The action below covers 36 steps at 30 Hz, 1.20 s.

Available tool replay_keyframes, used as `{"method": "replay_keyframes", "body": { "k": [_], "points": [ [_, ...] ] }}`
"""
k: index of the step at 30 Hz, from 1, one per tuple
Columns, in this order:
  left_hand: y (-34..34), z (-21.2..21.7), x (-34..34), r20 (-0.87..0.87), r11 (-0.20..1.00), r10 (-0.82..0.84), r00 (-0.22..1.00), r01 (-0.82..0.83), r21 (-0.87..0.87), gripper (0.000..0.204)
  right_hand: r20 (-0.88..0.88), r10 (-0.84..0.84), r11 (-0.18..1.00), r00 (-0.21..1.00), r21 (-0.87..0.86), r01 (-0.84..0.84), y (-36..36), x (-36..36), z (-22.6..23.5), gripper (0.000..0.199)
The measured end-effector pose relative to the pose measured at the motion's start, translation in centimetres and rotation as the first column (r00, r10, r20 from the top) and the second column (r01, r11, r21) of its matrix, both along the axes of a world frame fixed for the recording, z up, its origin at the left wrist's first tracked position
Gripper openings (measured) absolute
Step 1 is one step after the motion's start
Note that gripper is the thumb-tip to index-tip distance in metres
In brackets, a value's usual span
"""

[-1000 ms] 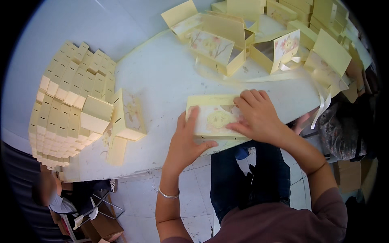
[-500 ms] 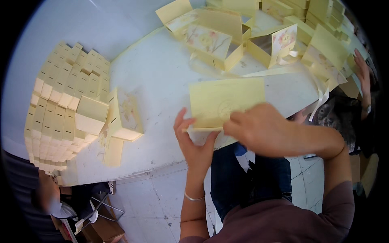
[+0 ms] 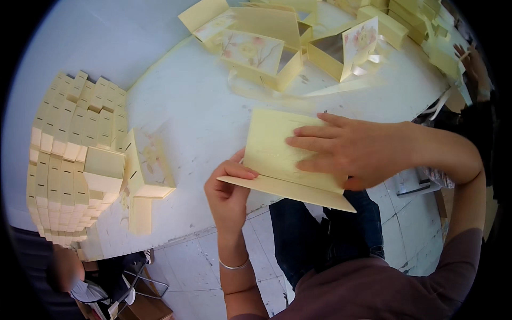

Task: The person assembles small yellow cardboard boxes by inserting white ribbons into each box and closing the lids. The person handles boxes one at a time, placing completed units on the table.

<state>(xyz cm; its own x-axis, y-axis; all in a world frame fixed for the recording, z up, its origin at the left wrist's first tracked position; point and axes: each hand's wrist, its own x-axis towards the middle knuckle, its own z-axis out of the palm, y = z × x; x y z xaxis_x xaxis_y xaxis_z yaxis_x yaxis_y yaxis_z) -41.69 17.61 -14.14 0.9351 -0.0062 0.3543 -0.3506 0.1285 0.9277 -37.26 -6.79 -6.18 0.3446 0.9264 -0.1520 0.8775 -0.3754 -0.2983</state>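
Observation:
Directly in front of me is a pale yellow cardboard box panel point(image 3: 277, 141), bent along a crease, with a narrow flap point(image 3: 290, 193) jutting over the table's near edge. My left hand point(image 3: 229, 189) grips the panel's left end at the crease, its fingers curled over the surface. Across the right part of the panel lies my right hand point(image 3: 344, 152), fingers spread and pressed flat, slightly blurred by motion. The panel's right end is partly covered by this hand.
Open yellow boxes with floral prints point(image 3: 250, 50) crowd the far side of the white table point(image 3: 186, 101). A tall stack of small cream boxes point(image 3: 74, 133) stands at the left, with a floral box point(image 3: 149, 165) beside it. Another person's hand point(image 3: 472, 66) shows at far right.
The panel's front flap has swung out toward me. My right hand has opened from a closed grip at the front edge to spread fingers on the panel. The left fingers have curled over it.

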Motion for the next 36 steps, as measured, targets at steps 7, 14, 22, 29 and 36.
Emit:
{"method": "replay_keyframes", "body": {
  "k": [7,14,22,29,36],
  "points": [
    [0.3,0.5,1.1,-0.122,0.996,-0.059,0.991,0.051,-0.069,0.014,0.256,0.194,0.970,0.947,0.097,-0.224,-1.8,1.6,-3.5,0.070],
    [0.0,-0.2,1.7,-0.088,0.969,-0.076,0.993,0.053,-0.239,0.018,0.495,0.116,0.835,0.861,0.421,-0.355,-3.1,2.6,-8.1,0.071],
    [-0.7,-2.1,1.2,0.117,0.953,-0.015,0.993,0.050,-0.300,0.030,0.526,-0.030,0.694,0.850,0.623,-0.361,-2.7,2.2,-10.4,0.068],
    [-0.5,-3.2,0.9,0.087,0.957,0.049,0.995,-0.022,-0.288,0.027,0.134,-0.019,0.823,0.991,0.565,-0.061,-2.4,0.7,-5.8,0.048],
    [-1.5,-3.3,0.3,0.076,0.986,0.150,0.986,-0.143,-0.088,0.022,0.108,-0.147,0.920,0.983,0.381,0.095,6.8,4.0,-5.0,0.025]
  ]
}}
